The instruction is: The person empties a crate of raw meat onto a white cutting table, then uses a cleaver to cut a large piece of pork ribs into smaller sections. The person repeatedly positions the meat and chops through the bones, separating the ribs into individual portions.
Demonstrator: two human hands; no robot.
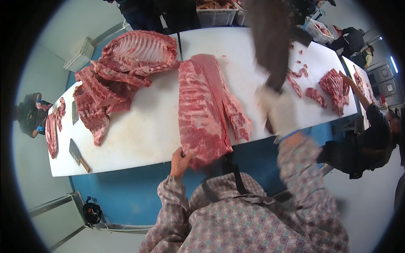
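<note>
A long slab of raw ribbed meat [196,107] lies in front of me on the white table, its near end hanging past the edge. My left hand [180,163], bare, is closed on the slab's near left corner. A narrower strip of meat [238,118] lies along the slab's right side. My right hand [278,111], in a white glove, is raised right of the meat and smeared by motion. It grips what looks like a cleaver [272,42], whose dark, blurred blade points up and away, apart from the meat.
Large rib pieces [137,52] are heaped at the back left of the white table [139,139]. Another cleaver [79,155] lies near the left front edge. Meat scraps [315,97] and ribs [334,88] lie right, where another person [367,130] reaches in. Crates [216,17] stand beyond.
</note>
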